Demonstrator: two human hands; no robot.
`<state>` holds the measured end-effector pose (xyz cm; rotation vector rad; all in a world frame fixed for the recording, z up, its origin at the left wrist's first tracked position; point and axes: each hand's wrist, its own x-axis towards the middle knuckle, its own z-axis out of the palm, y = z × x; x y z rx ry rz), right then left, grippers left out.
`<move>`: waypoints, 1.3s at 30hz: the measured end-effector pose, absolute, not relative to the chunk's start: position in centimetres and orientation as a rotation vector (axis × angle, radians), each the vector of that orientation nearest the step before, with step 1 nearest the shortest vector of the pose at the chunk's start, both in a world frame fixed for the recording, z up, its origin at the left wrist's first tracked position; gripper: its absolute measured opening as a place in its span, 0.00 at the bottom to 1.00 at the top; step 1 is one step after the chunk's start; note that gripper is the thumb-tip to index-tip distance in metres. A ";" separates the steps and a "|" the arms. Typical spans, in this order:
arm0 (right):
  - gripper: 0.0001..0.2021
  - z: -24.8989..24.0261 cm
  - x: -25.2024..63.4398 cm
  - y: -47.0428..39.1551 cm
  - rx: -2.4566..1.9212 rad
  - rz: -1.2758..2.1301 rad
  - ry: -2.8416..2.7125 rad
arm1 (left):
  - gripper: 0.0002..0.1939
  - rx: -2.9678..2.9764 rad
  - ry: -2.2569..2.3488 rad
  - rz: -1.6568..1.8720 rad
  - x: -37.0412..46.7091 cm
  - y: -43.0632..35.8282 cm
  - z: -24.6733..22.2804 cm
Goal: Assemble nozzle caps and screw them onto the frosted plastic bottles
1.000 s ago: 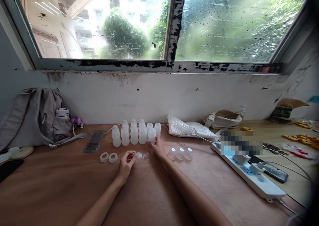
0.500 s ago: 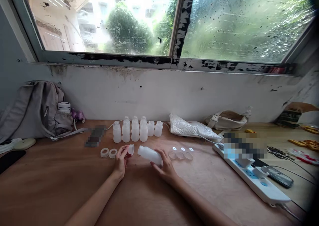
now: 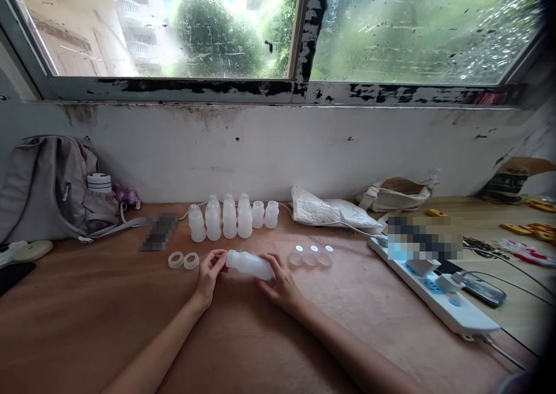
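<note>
A translucent white bottle lies tilted on its side above the table, its neck pointing left. My right hand is wrapped round its base end. My left hand pinches a small translucent screw ring that now meets the bottle's neck; the fingers partly hide it. Left of that hand, two similar rings lie flat on the table. Right of my right hand are several clear discs with small white round pieces behind them.
Several frosted bottles stand near the wall, beside two shorter open ones. A white plastic bag lies right of them. A power strip with plugs and cables runs along the right. A grey backpack sits at the left.
The gap between ring and bottle has closed: the ring in my left hand now touches the bottle's neck. The bottle has moved left with my right hand. The camera view has shifted slightly.
</note>
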<state>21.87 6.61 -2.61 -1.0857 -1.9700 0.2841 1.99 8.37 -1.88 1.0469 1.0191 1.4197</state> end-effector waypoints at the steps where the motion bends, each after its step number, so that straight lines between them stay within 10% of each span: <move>1: 0.23 -2.7 21.9 6.6 -1.090 0.258 -1.966 | 0.12 1.049 1.021 1.415 2.0 8.4 -1.9; 39: 0.21 -2.8 21.9 6.7 -1.037 0.246 -1.919 | 0.16 0.809 0.867 1.453 1.9 8.8 -2.1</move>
